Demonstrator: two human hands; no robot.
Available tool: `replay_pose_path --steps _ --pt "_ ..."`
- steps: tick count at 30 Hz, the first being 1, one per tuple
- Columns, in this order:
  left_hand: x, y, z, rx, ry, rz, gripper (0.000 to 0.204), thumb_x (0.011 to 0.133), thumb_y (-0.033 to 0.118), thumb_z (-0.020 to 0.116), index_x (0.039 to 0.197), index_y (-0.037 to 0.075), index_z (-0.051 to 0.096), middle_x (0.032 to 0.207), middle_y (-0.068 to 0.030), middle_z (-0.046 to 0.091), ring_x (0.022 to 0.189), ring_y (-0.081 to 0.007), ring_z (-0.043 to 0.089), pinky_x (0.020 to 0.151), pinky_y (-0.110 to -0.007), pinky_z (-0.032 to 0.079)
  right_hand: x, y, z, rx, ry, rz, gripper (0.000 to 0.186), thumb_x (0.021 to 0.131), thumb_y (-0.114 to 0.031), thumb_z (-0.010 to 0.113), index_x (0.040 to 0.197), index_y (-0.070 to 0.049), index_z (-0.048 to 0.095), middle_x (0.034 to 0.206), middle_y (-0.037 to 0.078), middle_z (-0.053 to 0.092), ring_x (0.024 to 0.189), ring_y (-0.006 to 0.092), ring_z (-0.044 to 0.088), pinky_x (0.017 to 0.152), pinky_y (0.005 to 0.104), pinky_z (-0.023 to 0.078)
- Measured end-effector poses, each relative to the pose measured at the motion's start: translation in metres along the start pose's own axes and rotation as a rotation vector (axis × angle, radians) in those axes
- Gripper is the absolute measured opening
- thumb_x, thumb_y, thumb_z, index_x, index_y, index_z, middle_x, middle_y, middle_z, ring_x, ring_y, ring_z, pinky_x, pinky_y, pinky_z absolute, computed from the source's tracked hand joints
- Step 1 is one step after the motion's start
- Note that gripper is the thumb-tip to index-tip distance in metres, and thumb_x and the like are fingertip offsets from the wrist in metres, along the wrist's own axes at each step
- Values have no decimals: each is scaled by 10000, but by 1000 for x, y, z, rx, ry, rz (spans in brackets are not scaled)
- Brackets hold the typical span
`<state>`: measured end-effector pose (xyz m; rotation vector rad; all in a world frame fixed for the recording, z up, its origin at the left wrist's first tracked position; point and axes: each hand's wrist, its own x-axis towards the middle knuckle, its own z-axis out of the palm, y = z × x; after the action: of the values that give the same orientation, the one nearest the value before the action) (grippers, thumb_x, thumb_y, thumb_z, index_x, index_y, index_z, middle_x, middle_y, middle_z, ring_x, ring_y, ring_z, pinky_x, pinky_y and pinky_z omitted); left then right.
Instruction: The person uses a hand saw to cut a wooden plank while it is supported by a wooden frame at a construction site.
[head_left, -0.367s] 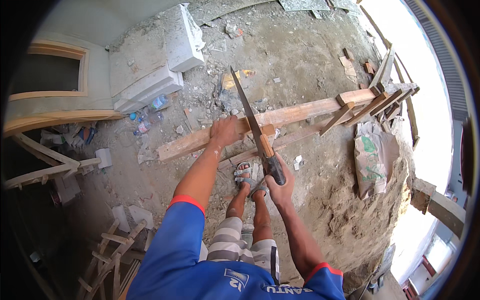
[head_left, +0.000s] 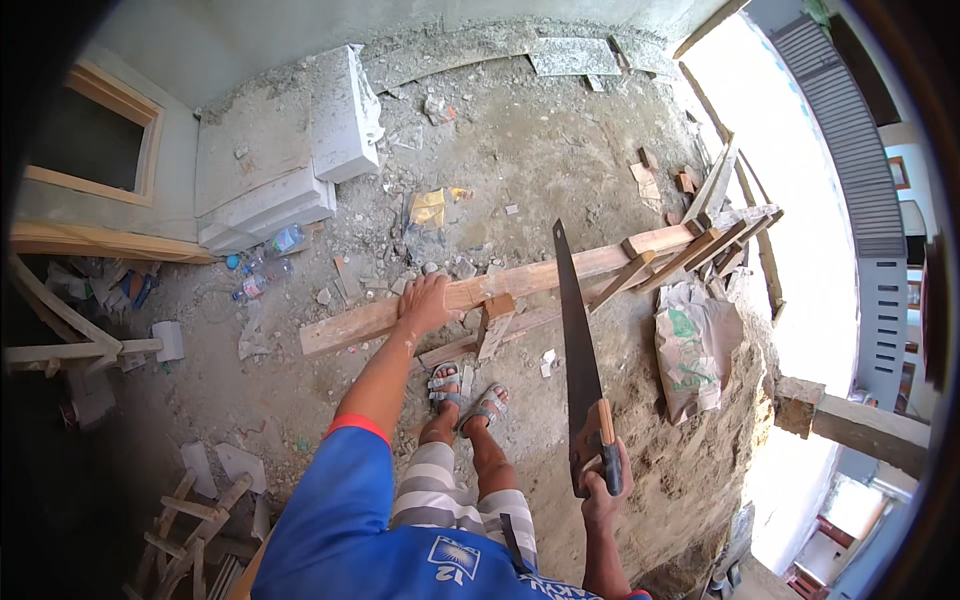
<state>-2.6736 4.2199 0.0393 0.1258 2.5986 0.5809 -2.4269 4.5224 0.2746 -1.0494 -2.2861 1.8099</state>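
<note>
My left hand (head_left: 428, 303) grips the near-left part of a long wooden beam (head_left: 560, 272), its fingers wrapped over the top face. In my right hand (head_left: 606, 487) is a handsaw (head_left: 578, 345) with a dark blade and a black handle, a strip of bare wood beside the grip. The blade points away from me, its tip just past the beam in the view; whether it touches cannot be told. A short wood block (head_left: 495, 326) juts from the beam's near side, right of my left hand. A second, lower timber (head_left: 447, 352) runs roughly alongside.
Wooden legs and braces (head_left: 705, 250) support the beam's far right end. A paper sack (head_left: 692, 350) lies on a dirt mound at right. Pale blocks (head_left: 345, 125), plastic bottles (head_left: 285, 240) and rubble lie at left. Wooden frames (head_left: 190, 530) stand lower left.
My right hand has drawn the saw rightward and back toward my body, away from the spot by the short block. My left hand stays on the beam. The whole view has shifted.
</note>
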Motion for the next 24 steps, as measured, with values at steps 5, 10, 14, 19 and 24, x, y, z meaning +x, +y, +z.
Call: replay_pose_path --steps 5,10,14,19,24 --pt "-24 -11 -8 41 166 12 833 685 391 848 1357 70 474 1371 -157 428 1285 -389 372 1116 -519 255 -31 4 -55 -35 46 -12 726 696 -98 606 1383 96 473 637 34 553 483 97 515 469 235 424" --pt "-76 -39 -8 96 255 -48 816 726 326 821 1401 69 440 1477 -196 347 1383 -447 278 1154 -588 215 -60 14 -86 -139 123 74 583 688 -39 578 1255 95 583 693 63 604 532 124 561 508 250 457" --pt "-139 -29 -7 171 305 11 665 785 272 774 1342 48 489 1494 -206 326 1401 -456 260 1159 -607 211 -69 42 -113 -305 134 84 599 693 -91 609 1275 52 599 913 77 656 751 144 625 720 270 511" --pt "-207 -19 -2 -123 -74 -65 478 845 303 706 1225 32 604 1181 -224 644 1194 -384 575 1122 -566 305 -61 85 -151 -402 92 164 483 672 -147 613 1118 19 696 857 127 697 774 208 658 766 328 516" --pt "-275 -51 54 -309 -184 -296 542 790 357 731 1194 11 627 1135 -219 684 1073 -378 651 964 -462 480 -9 145 -196 -527 49 323 350 707 -134 619 997 24 736 947 153 735 827 232 686 755 346 534"
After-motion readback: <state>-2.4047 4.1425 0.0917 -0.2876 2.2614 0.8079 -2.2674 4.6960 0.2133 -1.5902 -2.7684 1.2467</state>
